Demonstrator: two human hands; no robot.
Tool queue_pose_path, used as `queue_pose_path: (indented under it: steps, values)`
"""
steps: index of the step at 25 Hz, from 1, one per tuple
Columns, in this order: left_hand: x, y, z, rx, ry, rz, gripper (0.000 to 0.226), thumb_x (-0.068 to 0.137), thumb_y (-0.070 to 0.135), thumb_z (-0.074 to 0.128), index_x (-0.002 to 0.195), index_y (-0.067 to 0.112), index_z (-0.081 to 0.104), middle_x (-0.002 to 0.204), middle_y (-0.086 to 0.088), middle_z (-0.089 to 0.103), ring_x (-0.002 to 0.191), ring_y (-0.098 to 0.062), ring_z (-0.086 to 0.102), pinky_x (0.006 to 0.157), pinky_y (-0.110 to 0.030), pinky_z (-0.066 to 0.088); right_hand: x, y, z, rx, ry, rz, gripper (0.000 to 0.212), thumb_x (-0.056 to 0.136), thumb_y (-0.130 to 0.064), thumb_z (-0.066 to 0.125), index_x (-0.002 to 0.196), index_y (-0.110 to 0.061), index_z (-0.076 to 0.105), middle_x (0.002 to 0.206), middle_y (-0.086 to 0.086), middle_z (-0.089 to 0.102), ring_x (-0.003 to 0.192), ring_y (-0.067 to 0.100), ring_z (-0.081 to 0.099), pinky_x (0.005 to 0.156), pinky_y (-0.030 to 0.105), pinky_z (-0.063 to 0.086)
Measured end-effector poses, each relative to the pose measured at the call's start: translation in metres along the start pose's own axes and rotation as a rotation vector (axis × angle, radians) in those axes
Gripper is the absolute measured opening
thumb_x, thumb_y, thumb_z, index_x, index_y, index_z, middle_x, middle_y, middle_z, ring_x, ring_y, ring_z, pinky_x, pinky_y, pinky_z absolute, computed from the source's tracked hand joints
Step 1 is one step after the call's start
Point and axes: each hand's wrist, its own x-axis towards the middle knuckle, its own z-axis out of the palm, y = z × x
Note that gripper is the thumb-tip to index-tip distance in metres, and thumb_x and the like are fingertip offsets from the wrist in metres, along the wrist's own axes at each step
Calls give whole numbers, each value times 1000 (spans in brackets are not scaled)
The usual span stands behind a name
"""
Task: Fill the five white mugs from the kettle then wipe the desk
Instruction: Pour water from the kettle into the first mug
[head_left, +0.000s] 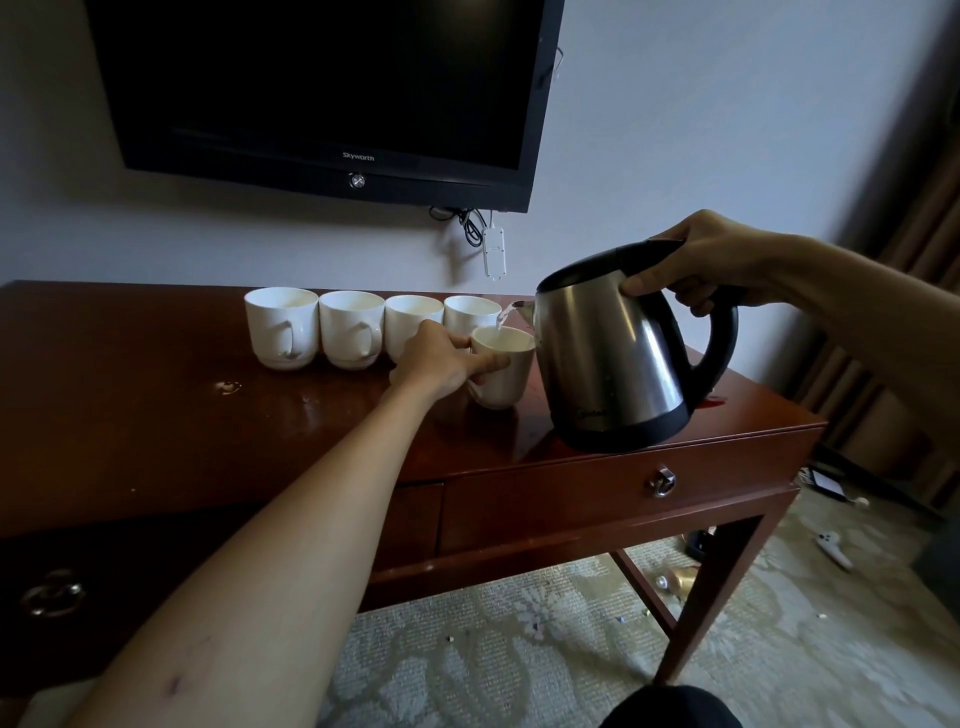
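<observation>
Right hand (711, 260) pouring from kettle (618, 358) into fifth white mug (503, 371), left hand (441, 358) steadying the mug.

Right fingers (644, 283) are wrapping the kettle's black handle, thumb lying along the steel body; the kettle is hanging tilted spout-left above the tabletop (156, 374), a thin stream of water (503, 317) running from the spout into the mug just beside it. Left fingers are curling round the mug's near side, thumb pressing across its front wall; the mug is standing upright on the tabletop, in front of the right end of a row of four white mugs (363, 327) sitting shoulder to shoulder near the wall, handles facing the camera. Kettle is showing brushed steel with a black lid and base. A small wet spot (227, 386) is glinting on the dark wood left of the hand.
</observation>
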Motion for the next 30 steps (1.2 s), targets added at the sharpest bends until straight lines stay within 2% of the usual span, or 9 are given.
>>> queue_pose_path:
  steps: [5, 9, 12, 16, 18, 23, 27, 30]
  values:
    - [-1, 0, 0, 4, 2, 7, 87, 27, 81, 76, 88, 20, 82, 65, 12, 76, 88, -14, 74, 95, -44, 57, -1, 1, 0, -8, 4, 2, 19, 79, -13, 84, 72, -9, 67, 50, -4, 29, 40, 11, 26, 40, 22, 29]
    - [1, -2, 1, 1, 15, -12, 107, 15, 95, 73, 94, 24, 82, 72, 10, 78, 93, -15, 74, 96, -45, 57, -2, 2, 0, -5, -3, -6, 18, 77, -14, 85, 73, -10, 68, 51, -4, 27, 41, 12, 25, 40, 22, 28]
    - [3, -4, 2, 6, 32, -23, 115, 7, 98, 67, 96, 26, 82, 76, 9, 78, 95, -15, 74, 95, -45, 57, -1, 1, 0, 1, -10, -10, 23, 78, -13, 85, 61, -16, 70, 51, -4, 28, 41, 11, 25, 40, 22, 28]
    - [1, -2, 2, 11, 23, -9, 106, 14, 94, 72, 94, 24, 82, 69, 12, 77, 93, -14, 74, 96, -44, 57, -1, 0, 1, 3, -14, -11, 24, 79, -12, 84, 60, -16, 70, 51, -4, 28, 41, 12, 26, 40, 22, 29]
    - [0, -2, 2, 3, 31, -16, 111, 11, 96, 70, 95, 24, 81, 73, 10, 78, 93, -14, 74, 96, -44, 57, 0, 0, 0, -8, -12, -9, 26, 79, -12, 84, 58, -18, 70, 51, -4, 28, 41, 12, 26, 40, 22, 29]
    - [1, -4, 3, -14, 29, -32, 113, 10, 97, 70, 97, 26, 81, 74, 11, 78, 94, -14, 75, 96, -44, 57, 2, 0, -1, -16, -7, -8, 16, 79, -13, 84, 72, -10, 70, 50, -4, 29, 40, 11, 27, 40, 22, 29]
    - [-9, 4, 0, -10, 25, -22, 87, 25, 86, 76, 89, 27, 82, 70, 13, 77, 92, -12, 73, 97, -45, 56, 2, -1, -1, -11, -10, -6, 17, 78, -13, 84, 72, -10, 68, 50, -4, 29, 40, 11, 27, 39, 21, 29]
    - [-13, 8, 1, 0, 59, -17, 84, 27, 84, 72, 87, 27, 83, 73, 10, 77, 96, -16, 72, 96, -45, 55, 2, 0, -1, -12, -16, -9, 16, 77, -14, 84, 80, -7, 70, 49, -5, 30, 40, 11, 27, 39, 21, 30]
